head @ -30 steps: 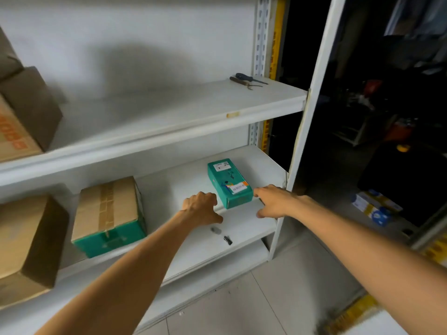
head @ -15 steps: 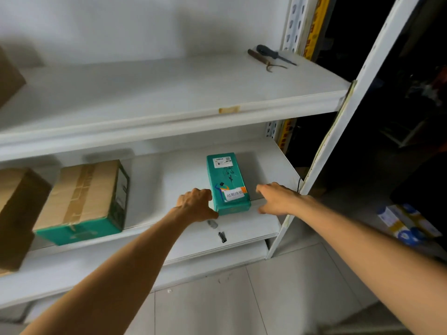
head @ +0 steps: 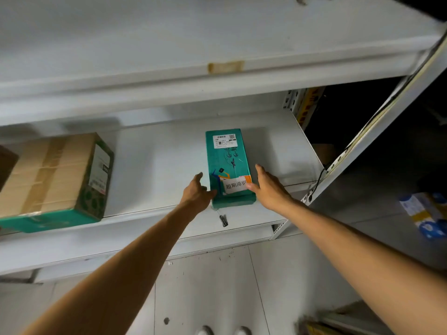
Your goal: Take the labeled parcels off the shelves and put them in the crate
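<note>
Now the teal parcel (head: 228,163) lies flat on the lower shelf (head: 157,165), its short end near the front edge, with a shipping label (head: 225,141) at the far end and a white label (head: 235,186) with printed characters at the near end. Both hands flank that near end. The left hand (head: 197,193) sits against the parcel's left near corner, thumb touching the side and a finger stretched forward alongside. The right hand (head: 269,188) is spread, its thumb lying at the edge of the white label and its fingers (head: 260,169) reaching along the right side. Neither hand looks clamped yet, so the step in hand is judged to be the grasp itself.

To do it well, the person should slide both hands a little farther forward so the palms press the long sides nearer the middle. Held only at the near end, the parcel would likely droop at the far end. A firm, even squeeze from both sides, then a low lift and a straight pull outward, should keep it clear of the upper shelf (head: 217,44) overhead. A small black clip (head: 223,220) lies on the shelf just in front of the parcel and could be swept off. The cardboard box (head: 55,175) to the left stands well apart. The crate is not in view.
</note>
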Available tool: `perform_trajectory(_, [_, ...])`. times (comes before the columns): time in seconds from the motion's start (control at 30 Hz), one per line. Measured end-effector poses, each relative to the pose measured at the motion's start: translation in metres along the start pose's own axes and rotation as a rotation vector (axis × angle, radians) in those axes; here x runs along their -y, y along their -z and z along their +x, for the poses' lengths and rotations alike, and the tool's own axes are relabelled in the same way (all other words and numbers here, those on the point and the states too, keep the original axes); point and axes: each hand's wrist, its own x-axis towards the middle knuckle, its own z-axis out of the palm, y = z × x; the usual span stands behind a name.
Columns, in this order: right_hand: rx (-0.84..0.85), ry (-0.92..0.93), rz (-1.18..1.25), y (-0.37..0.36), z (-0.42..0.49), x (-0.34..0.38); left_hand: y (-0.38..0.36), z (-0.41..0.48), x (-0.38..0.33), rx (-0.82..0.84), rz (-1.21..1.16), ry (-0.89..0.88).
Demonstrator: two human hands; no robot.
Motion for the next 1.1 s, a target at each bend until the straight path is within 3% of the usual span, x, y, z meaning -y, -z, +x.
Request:
perform_trajectory(0.13, [0.028, -0.107, 0.164, -0.008, 0.012, -0.007, 0.0, 0.007, 0.003, 0.057, -0.164, 0.034])
perform_trajectory(0.53, [-0.046, -0.142, 0.361, -0.01, -0.006, -0.002, 0.013, -0.016, -0.011, 0.131, -0.084, -0.097])
perform_trajectory(0.8, [-0.277, -0.18, 0.459, 0.006, -0.061, 0.033, 0.037, -0.037, -0.031, 0.294, -0.044, -0.236])
perform_trajectory(1.1, [-0.609, -0.403, 0.579, -0.031, -0.179, 0.085, 0.06, -0.091, -0.022, 0.624, 0.181, -0.479])
